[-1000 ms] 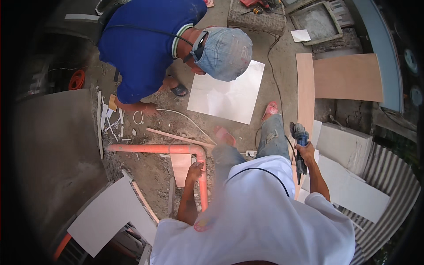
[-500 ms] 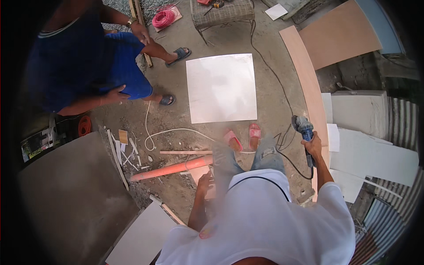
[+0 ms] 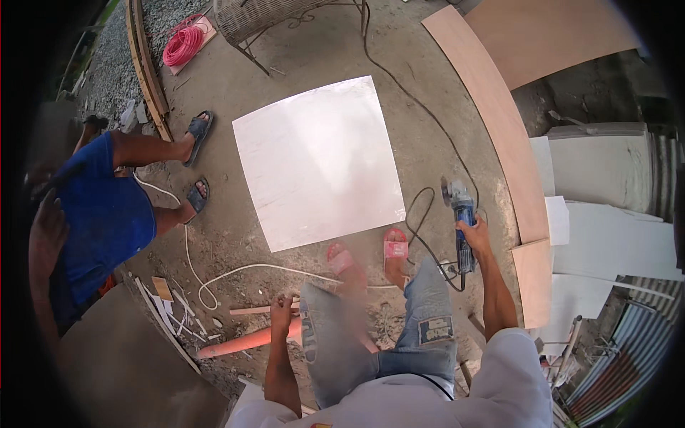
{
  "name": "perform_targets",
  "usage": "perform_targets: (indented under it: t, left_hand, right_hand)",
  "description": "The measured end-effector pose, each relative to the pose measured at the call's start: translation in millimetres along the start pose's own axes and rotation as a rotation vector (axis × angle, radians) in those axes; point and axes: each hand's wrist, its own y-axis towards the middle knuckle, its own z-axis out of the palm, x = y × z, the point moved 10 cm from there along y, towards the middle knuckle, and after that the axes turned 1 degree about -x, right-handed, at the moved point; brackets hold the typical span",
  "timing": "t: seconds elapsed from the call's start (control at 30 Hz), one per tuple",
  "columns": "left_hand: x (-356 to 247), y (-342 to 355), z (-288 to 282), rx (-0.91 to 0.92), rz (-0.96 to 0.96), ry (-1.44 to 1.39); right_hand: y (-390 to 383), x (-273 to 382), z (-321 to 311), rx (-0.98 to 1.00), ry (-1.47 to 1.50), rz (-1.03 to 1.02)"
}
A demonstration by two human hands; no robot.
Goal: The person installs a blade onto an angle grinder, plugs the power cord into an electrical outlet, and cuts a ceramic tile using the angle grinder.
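In my right hand is a blue angle grinder, its disc uppermost in the picture and its dark cord looping on the ground beside my pink sandals. My left hand hangs beside my left thigh with loosely bent fingers, nothing visible in them, over an orange pipe. A square white sheet lies flat on the concrete just beyond my feet. A hazy smudge blurs part of the lower middle view.
A co-worker in blue shorts stands at the left. Wicker furniture and a pink hose coil are at the top. Plywood strips line the right, beside stacked white boards. Offcuts and a white cable lie lower left.
The view has tilted and turned forward, bringing more ground ahead into sight. The co-worker has straightened from bending over the sheet and moved to the left. The grinder stays in my right hand.
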Motion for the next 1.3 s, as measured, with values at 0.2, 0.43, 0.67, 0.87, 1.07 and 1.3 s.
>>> perform_targets:
  t: [0.2, 0.43, 0.67, 0.87, 1.07, 1.3]
  left_hand:
    - [20, 153, 44, -0.121, 0.09, 0.353]
    - [67, 241, 84, -0.312, -0.032, -0.177]
    - [76, 277, 135, -0.284, -0.031, -0.498]
    - [61, 276, 146, -0.216, -0.077, -0.566]
    - [62, 267, 159, -0.275, -0.107, -0.901]
    - [65, 277, 164, -0.212, -0.161, -0.964]
  right_hand:
    - [148, -63, 129, 0.177, 0.559, 0.101]
    - [235, -103, 187, 0.295, 0.737, 0.177]
    - [296, -169, 195, 0.18, 0.833, 0.272]
    - [288, -126, 150, -0.091, 0.256, 0.018]
    - [152, 0, 111, -0.14, 0.316, -0.46]
    - [13, -140, 374, 1.048, 0.505, 0.755]
